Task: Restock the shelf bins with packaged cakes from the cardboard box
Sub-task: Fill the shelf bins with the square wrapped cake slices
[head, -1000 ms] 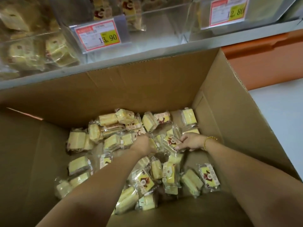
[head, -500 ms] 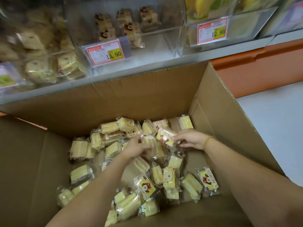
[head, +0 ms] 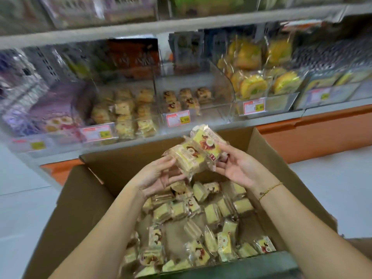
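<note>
Up out of the cardboard box (head: 86,198) have come both hands, which half a second ago were down among the loose cakes (head: 201,216); the view has also lifted to the shelf. From below, the left hand (head: 159,176) cups the bundle, its fingers curled round the lower pack. The held cakes (head: 193,156), two or three packs, hang over the box's far edge. On their other side the right hand (head: 237,168) pinches the upper pack between thumb and fingers.

Ahead, the clear bin (head: 219,109) behind the price tag (head: 178,119) has only a few matching cakes at its back, while dozens lie in the box, so restocking looks barely begun.

The cakes are soft yellow sponge squares in crinkly clear film. The box is dull corrugated card, and the bin is stiff, glossy plastic.
</note>
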Demonstrator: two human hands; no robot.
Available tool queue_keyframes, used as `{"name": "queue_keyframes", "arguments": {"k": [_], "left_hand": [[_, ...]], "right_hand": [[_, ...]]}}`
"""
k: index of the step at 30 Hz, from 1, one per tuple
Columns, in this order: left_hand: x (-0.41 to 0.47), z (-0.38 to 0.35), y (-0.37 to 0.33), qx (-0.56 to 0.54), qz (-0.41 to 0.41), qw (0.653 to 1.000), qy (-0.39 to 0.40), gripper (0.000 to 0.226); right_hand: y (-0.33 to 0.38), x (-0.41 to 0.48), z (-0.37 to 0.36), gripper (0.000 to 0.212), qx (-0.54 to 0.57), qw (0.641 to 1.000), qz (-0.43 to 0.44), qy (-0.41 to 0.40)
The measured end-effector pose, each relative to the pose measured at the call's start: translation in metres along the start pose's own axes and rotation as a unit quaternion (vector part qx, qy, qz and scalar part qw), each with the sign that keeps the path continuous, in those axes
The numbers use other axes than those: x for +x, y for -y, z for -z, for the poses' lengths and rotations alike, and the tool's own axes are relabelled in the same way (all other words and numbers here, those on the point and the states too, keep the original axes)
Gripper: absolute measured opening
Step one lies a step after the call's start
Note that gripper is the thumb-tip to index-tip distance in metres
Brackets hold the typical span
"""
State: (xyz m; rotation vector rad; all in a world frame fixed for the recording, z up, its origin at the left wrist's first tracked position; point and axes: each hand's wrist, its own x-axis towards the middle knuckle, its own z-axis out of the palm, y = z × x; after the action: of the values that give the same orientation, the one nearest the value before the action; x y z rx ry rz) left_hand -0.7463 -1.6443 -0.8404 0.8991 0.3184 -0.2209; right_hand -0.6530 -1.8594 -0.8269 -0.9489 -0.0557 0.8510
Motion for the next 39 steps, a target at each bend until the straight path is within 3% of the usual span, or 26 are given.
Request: {"name": "queue_keyframes", "arguments": {"k": [2, 6, 10, 18, 25, 31, 39], "left_hand": [[-0.015, -0.007, -0.012, -0.004, -0.021, 1.0, -0.017, 0.042], [-0.041, -0.021, -0.031, 0.041, -0.041, 0.997, -0.052, 0.06], [-0.059, -0.024, -0.046, 0.057, -0.013, 0.992, -0.113, 0.045], [-0.06, -0.021, -0.072, -0.07, -0.071, 0.972, -0.211, 0.059], [-0.018, -0.036, -0.108, -0.059, -0.13, 0.973, -0.183, 0.045], [0.039, -0.053, -0.139, -0.064, -0.106, 0.985, -0.124, 0.036], [0.097, -0.05, -0.143, 0.018, -0.154, 0.97, -0.189, 0.034]], "right_hand": [[0.003, -0.008, -0.018, 0.046, 0.005, 1.0, 0.024, -0.012], [0.005, -0.018, -0.049, 0.042, 0.014, 0.998, 0.053, -0.005], [0.005, -0.024, -0.065, 0.042, -0.025, 0.999, 0.047, -0.002], [0.028, -0.02, -0.063, 0.034, 0.018, 0.994, 0.073, -0.082], [0.082, 0.015, -0.039, 0.035, -0.042, 0.978, 0.121, -0.164], [0.119, 0.06, -0.037, 0.021, -0.15, 0.963, 0.12, -0.19], [0.136, 0.111, -0.037, 0.034, -0.274, 0.93, 0.112, -0.219]]}}
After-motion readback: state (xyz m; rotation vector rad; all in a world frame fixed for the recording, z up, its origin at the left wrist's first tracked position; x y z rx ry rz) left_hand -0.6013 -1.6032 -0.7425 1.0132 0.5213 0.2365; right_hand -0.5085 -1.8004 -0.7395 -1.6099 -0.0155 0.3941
